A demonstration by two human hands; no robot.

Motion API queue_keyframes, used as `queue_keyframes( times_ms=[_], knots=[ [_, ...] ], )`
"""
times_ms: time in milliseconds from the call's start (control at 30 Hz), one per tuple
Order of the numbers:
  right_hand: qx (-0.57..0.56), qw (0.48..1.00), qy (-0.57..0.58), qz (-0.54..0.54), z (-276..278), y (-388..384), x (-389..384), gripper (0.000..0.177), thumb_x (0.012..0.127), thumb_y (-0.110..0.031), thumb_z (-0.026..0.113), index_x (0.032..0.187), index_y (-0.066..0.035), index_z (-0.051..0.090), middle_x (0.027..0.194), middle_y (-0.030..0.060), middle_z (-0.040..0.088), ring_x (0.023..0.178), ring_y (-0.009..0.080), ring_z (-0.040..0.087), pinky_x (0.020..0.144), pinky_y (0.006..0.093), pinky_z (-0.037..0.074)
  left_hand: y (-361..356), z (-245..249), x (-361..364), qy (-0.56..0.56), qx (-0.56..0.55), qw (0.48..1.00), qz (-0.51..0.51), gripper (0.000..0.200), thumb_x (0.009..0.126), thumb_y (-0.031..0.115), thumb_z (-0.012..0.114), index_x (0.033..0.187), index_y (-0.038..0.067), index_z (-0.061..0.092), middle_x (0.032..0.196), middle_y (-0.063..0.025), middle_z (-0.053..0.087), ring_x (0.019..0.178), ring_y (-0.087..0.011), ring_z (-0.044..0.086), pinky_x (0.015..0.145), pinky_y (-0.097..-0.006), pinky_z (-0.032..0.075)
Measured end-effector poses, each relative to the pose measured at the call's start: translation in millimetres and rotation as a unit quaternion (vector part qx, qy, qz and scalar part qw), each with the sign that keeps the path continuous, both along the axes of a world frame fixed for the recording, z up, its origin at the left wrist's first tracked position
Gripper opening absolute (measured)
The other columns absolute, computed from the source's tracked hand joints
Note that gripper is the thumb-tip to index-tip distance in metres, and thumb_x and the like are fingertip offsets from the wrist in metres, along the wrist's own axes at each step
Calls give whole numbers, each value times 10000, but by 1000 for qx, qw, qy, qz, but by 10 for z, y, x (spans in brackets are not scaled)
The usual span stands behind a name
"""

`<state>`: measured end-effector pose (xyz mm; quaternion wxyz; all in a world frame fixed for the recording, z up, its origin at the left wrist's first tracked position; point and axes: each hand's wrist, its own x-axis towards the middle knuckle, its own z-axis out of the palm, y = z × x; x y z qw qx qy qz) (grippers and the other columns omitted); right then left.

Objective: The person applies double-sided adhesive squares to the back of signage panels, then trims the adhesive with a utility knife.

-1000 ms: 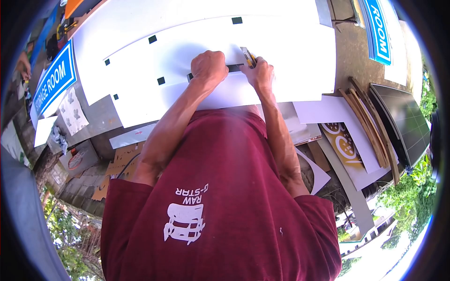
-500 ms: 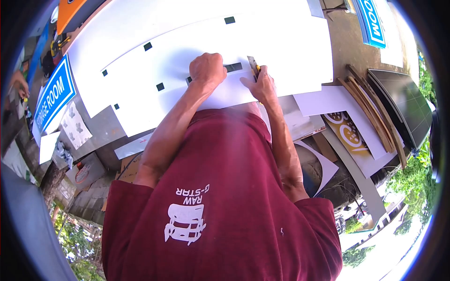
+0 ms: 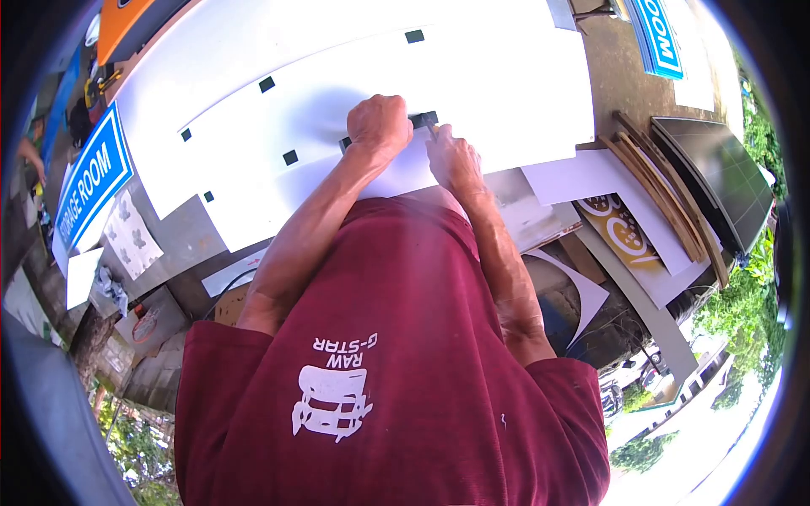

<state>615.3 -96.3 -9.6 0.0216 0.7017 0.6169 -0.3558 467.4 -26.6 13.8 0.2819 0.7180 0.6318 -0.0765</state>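
Observation:
A large white sheet (image 3: 498, 93) with several small dark square marks lies in front of me. My left hand (image 3: 380, 125) is a fist pressed down on a dark strip (image 3: 421, 120), whose two ends show on either side of it. My right hand (image 3: 455, 160) is closed around a cutter (image 3: 434, 128), and its tip is at the right end of the strip. Most of the cutter is hidden by the fingers.
A blue sign (image 3: 94, 177) lies at the left, with more blue signs (image 3: 656, 38) at the upper right. Wooden strips (image 3: 666, 194) and a dark panel (image 3: 717, 181) lie at the right. Another person's arm (image 3: 31, 156) shows at the far left.
My right hand has moved left with the cutter, bringing its tip down to the strip's right end. My left hand has stayed nearly in place.

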Motion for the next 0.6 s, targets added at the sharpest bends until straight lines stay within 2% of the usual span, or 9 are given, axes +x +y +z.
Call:
queue_keyframes(
  times_ms=[167, 267, 367, 467, 500, 600],
  knots=[
    [-39, 999, -4, -5, 95, 0, -29, 280, 969, -231, 530, 1061, 31, 501, 857, 298, 688, 860, 487, 678, 800, 570, 515, 6, -76, 3, 4, -8, 1000, 5, 190, 817, 233, 708, 817, 48, 750, 784, -186, 722, 779, -355, 721, 719, -446, 566],
    [-47, 998, -24, 39, 81, -168, 116, 291, 956, -251, 544, 1047, 23, 515, 850, 300, 684, 859, 489, 673, 797, 571, 514, 19, -51, 1, 3, 0, 1000, 6, 191, 829, 226, 673, 829, 53, 755, 803, -183, 728, 790, -356, 720, 718, -429, 569],
    [-25, 998, 25, -52, 129, -268, 214, 314, 940, -294, 579, 1028, 5, 545, 832, 280, 689, 857, 475, 674, 783, 555, 510, 31, -52, -169, -41, 6, 999, 36, 205, 833, 248, 664, 852, 68, 761, 773, -158, 730, 677, -302, 712, 697, -396, 565],
    [6, 986, 81, -148, 53, -117, 243, 342, 927, -339, 604, 1023, -13, 561, 824, 249, 700, 860, 464, 677, 766, 538, 503, 82, 249, -439, -110, -89, 986, 87, 197, 824, 258, 680, 906, 110, 780, 750, -114, 735, 671, -262, 707, 685, -386, 563],
    [63, 980, 71, -173, -133, -60, 229, 412, 882, -401, 679, 969, -3, 615, 808, 224, 705, 829, 425, 691, 753, 520, 503, 80, 278, -562, -151, -127, 975, 105, 224, 836, 304, 704, 911, 105, 775, 686, -78, 711, 516, -198, 630, 609, -345, 534],
    [-23, 972, 77, -221, 24, 327, 87, 481, 805, -458, 772, 909, 1, 672, 800, 198, 710, 790, 392, 696, 747, 505, 513, 19, 391, -835, -200, -121, 967, 99, 256, 847, 328, 721, 929, 90, 767, 654, -55, 689, 441, -152, 571, 549, -323, 508]
  ],
)
